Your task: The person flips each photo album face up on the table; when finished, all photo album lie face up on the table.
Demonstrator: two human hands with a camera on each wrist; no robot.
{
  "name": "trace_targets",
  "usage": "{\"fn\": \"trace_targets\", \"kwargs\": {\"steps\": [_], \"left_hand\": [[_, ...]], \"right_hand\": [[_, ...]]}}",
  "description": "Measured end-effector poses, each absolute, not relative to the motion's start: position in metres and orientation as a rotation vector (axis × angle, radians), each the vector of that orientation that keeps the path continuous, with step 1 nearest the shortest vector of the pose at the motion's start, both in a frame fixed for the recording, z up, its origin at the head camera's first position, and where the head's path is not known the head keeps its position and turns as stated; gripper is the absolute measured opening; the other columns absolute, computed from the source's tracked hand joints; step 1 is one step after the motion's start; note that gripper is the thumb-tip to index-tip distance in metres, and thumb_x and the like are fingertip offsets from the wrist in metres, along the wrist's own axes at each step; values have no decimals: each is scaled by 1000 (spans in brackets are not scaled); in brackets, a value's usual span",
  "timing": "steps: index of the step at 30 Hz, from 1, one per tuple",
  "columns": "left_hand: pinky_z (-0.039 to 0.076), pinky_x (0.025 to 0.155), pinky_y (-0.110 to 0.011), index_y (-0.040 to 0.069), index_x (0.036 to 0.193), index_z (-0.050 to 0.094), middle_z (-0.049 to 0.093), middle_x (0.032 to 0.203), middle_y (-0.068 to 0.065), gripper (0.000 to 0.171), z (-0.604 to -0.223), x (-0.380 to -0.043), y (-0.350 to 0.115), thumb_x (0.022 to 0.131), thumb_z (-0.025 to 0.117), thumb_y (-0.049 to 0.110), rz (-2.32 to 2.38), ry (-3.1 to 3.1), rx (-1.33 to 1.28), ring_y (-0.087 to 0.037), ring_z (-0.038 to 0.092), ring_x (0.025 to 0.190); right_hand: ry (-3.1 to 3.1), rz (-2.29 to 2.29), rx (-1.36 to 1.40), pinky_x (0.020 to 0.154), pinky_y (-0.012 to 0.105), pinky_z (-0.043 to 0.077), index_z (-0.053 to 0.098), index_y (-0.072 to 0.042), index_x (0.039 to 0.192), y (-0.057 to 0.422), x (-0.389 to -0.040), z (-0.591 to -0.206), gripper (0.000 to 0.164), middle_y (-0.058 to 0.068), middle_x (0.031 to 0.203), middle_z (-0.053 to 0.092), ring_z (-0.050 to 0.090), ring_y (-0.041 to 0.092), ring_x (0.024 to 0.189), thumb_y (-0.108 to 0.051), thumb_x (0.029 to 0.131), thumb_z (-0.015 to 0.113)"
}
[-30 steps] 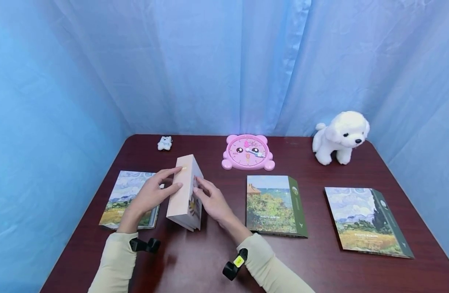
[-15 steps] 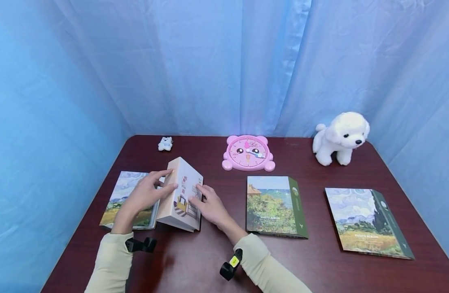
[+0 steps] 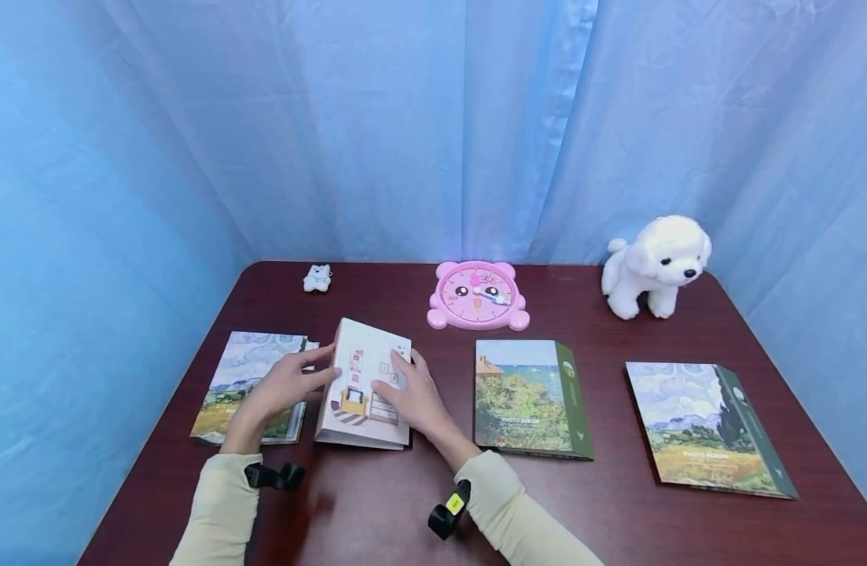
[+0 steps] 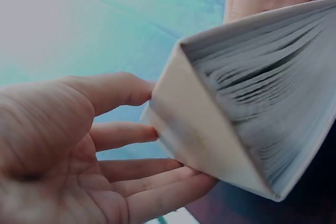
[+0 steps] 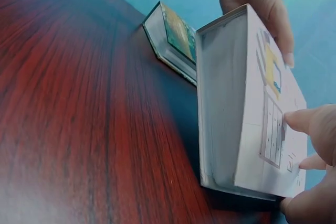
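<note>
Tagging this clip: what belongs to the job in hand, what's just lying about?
Job, judging by contact:
white book
left hand
right hand

Likely just lying about:
left album
middle album
right album
pink clock
plush dog
small figurine

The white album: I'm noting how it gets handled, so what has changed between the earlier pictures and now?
The white album has turned: its spine swung left and down, and its illustrated cover, which had faced right, now faces mostly up. The left hand still touches the spine, the right hand the cover; neither let go. The three painted albums, pink clock, plush dog and small white figurine stayed put.
</note>
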State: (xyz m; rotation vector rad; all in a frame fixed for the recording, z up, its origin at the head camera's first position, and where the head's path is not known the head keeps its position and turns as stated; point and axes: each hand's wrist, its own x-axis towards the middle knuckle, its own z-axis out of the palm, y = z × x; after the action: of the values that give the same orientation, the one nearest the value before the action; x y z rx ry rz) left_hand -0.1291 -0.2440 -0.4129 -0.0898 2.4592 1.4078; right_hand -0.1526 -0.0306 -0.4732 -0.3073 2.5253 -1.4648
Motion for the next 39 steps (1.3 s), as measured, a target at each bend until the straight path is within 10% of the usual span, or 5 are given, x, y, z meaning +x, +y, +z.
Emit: {"fn": "trace_targets", "kwargs": {"steps": [39], "left_hand": [[58, 76, -32, 13, 147, 38, 54, 130, -20, 53, -454, -132, -255, 97, 55, 17, 1383, 2532, -221, -30, 64, 104]], "right_hand": [[2664, -1239, -481, 114, 51, 25, 41, -8, 146, -26, -145, -482, 69, 20, 156, 22, 20, 39, 143, -33, 88, 68]]}}
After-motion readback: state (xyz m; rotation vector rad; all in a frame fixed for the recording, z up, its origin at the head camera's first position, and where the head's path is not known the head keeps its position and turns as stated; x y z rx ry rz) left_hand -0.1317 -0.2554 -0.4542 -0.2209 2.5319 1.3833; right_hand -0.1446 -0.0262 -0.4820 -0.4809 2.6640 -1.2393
